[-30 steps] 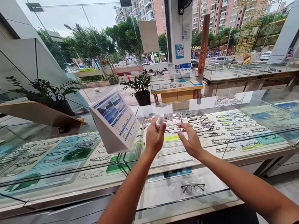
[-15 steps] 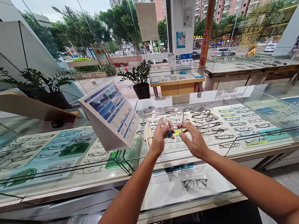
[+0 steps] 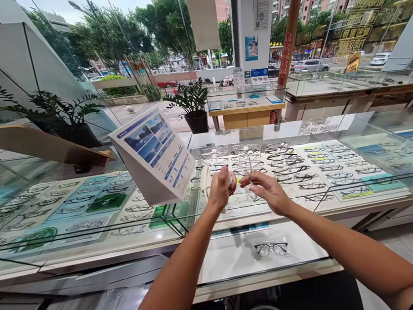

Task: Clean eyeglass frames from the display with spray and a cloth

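The hands are apart, with a small gap between them. The left hand (image 3: pixel 221 189) curls into a fist round a smooth whitish bottle (image 3: pixel 229 180), mostly hidden by the fingers. The right hand (image 3: pixel 271 193) pinches thin-rimmed glasses (image 3: pixel 246 164) between thumb and fingertips; their rounded, see-through lens stands up from the grip, just right of the fist. Beside the left hand shows a soft-looking, cream-coloured piece (image 3: pixel 205 181); whether it is held, I cannot tell. Under both hands runs a glass counter (image 3: pixel 219 265), its clear panes hard-edged and shiny, and slim curved frames (image 3: pixel 285 158) line up beyond the right hand. Nearer the body, dark-browed spectacles (image 3: pixel 271 249) lie in crinkled clear plastic. Left of the hands, a stiff, wedge-shaped card stand (image 3: pixel 154 156) leans its printed face toward them.
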Tool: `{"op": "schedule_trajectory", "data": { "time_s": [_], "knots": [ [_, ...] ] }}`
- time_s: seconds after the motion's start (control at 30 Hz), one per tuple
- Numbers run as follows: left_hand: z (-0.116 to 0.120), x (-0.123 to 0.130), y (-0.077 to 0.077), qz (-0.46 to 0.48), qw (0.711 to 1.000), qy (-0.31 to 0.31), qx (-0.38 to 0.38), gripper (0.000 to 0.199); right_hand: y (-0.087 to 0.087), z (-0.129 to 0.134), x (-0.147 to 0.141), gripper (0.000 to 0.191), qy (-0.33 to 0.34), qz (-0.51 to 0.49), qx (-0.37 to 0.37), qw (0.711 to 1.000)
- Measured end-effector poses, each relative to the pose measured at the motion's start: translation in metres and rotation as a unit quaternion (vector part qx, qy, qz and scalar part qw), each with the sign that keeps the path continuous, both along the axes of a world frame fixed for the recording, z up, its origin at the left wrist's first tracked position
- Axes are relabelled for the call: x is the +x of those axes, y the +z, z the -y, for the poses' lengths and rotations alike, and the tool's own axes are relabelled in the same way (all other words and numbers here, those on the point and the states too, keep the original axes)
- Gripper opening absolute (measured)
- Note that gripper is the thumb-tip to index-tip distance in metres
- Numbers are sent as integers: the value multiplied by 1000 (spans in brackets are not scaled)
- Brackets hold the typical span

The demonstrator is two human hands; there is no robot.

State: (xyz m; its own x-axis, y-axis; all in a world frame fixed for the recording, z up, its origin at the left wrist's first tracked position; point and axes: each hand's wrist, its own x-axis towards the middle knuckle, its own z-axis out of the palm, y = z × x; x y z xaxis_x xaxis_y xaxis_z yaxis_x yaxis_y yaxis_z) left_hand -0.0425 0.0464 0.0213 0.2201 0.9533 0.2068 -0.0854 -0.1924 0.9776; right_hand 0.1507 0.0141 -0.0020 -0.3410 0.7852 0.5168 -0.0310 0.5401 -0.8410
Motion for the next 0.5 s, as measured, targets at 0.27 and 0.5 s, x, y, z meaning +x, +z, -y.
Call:
{"op": "schedule_trajectory", "data": {
  "time_s": [0.27,0.5],
  "knots": [
    [0,0,-1,-48,998,-32,17,82,2,2,-3,33,101,-20,-43,994],
    [-3,-1,-5,-72,997,-32,22,80,4,2,-5,32,120,-37,-64,990]
  ]
}}
